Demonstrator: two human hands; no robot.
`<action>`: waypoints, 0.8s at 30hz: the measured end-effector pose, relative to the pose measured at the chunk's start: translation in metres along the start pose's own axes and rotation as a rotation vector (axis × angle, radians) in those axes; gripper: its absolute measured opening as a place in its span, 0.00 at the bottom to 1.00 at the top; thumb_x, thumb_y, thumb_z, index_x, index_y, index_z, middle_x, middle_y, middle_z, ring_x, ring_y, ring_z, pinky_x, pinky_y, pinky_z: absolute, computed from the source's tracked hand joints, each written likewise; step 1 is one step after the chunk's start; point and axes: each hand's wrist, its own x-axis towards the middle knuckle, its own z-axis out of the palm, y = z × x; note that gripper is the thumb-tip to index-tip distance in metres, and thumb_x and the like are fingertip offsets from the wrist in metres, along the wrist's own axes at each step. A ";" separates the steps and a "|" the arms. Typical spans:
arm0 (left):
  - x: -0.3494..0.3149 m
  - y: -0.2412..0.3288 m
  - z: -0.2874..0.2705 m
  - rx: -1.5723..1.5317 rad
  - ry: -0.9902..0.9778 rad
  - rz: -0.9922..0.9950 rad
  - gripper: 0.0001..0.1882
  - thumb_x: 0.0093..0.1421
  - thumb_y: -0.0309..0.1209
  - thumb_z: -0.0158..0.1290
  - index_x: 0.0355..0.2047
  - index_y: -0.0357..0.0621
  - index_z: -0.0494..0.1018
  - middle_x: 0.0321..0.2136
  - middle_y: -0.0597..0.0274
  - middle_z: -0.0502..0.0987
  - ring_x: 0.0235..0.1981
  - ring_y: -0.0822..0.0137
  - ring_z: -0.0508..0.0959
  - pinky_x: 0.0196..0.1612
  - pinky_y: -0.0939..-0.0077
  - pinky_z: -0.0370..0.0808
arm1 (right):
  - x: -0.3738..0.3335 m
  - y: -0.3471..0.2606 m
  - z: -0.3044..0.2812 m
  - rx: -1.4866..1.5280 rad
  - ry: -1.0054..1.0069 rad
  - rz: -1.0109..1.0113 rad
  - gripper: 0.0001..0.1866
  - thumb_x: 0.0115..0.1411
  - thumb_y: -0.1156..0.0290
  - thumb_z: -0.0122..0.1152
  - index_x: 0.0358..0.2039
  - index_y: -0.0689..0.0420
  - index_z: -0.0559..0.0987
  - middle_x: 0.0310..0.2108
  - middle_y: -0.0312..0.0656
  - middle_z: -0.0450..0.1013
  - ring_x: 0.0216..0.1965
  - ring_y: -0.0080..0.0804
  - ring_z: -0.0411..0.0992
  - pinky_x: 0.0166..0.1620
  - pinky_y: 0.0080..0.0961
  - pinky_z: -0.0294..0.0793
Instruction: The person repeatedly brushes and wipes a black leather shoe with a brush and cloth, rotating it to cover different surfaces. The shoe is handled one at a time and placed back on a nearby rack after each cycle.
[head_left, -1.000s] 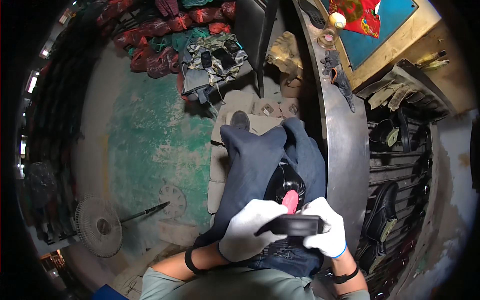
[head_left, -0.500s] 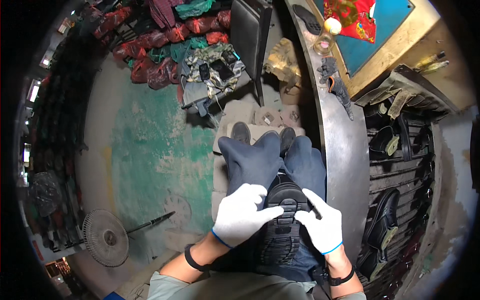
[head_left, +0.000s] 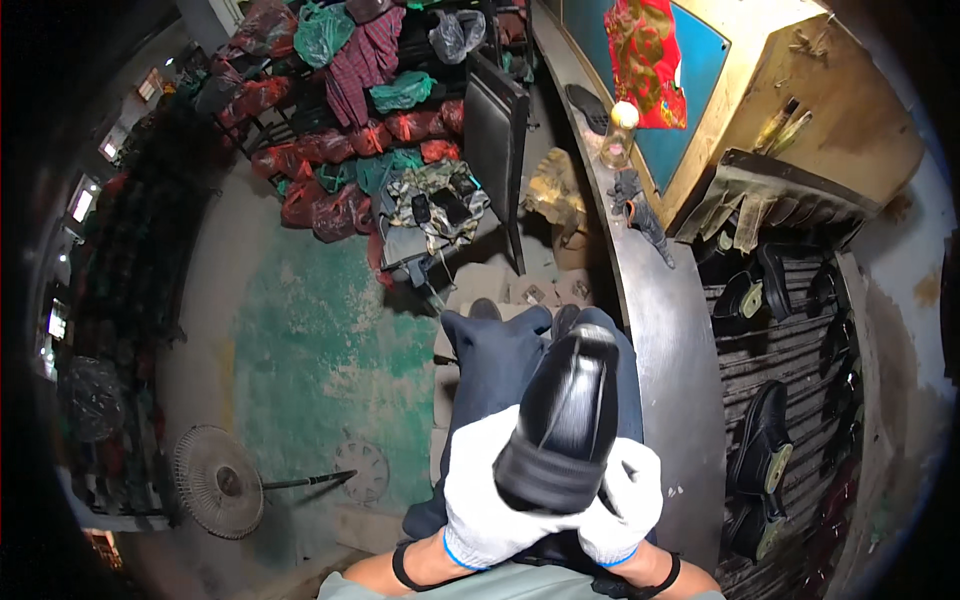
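Observation:
A glossy black shoe (head_left: 572, 410) is raised over my lap, its upper facing up and a thick ribbed sole edge toward me. My left hand (head_left: 478, 495), in a white knit glove with a blue cuff, wraps its left side and underside. Against its lower right side, my right hand (head_left: 622, 505), gloved alike, has its fingers curled in. The shoe hides part of both hands' fingers, and its sole is out of sight. Below it are my legs in dark trousers (head_left: 490, 365).
To the right runs a metal bench (head_left: 680, 400) with a dark glove (head_left: 645, 215), a jar (head_left: 617, 150) and a loose sole (head_left: 588, 108). Beyond it, a slatted rack (head_left: 745, 375) holds several black shoes. A fan (head_left: 225, 480) stands left; a chair (head_left: 490, 150) and bagged goods (head_left: 330, 155) are ahead.
The shoe has been turned over from sole up to upper up and lifted off my lap. Both hands have moved in around it near my body. The view has tilted upward.

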 end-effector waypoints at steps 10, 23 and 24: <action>-0.022 0.029 0.001 -0.010 -0.083 -0.225 0.61 0.49 0.39 0.83 0.76 0.25 0.61 0.67 0.32 0.77 0.68 0.46 0.81 0.70 0.57 0.78 | -0.030 -0.001 -0.026 0.807 -0.086 0.692 0.33 0.76 0.55 0.62 0.74 0.61 0.74 0.71 0.59 0.72 0.66 0.59 0.77 0.70 0.52 0.75; -0.058 -0.049 0.008 0.036 -0.254 0.001 0.38 0.64 0.33 0.70 0.72 0.37 0.72 0.72 0.45 0.72 0.72 0.48 0.74 0.74 0.52 0.71 | -0.113 0.118 -0.014 1.765 -0.104 1.314 0.53 0.54 0.51 0.73 0.74 0.70 0.69 0.68 0.64 0.75 0.65 0.57 0.79 0.70 0.54 0.80; -0.051 -0.055 0.015 0.033 -0.171 -0.138 0.35 0.66 0.30 0.68 0.72 0.37 0.72 0.71 0.48 0.73 0.71 0.52 0.75 0.73 0.57 0.73 | -0.109 0.116 -0.013 1.740 -0.141 1.243 0.57 0.53 0.48 0.76 0.76 0.70 0.67 0.70 0.65 0.73 0.67 0.59 0.78 0.71 0.56 0.79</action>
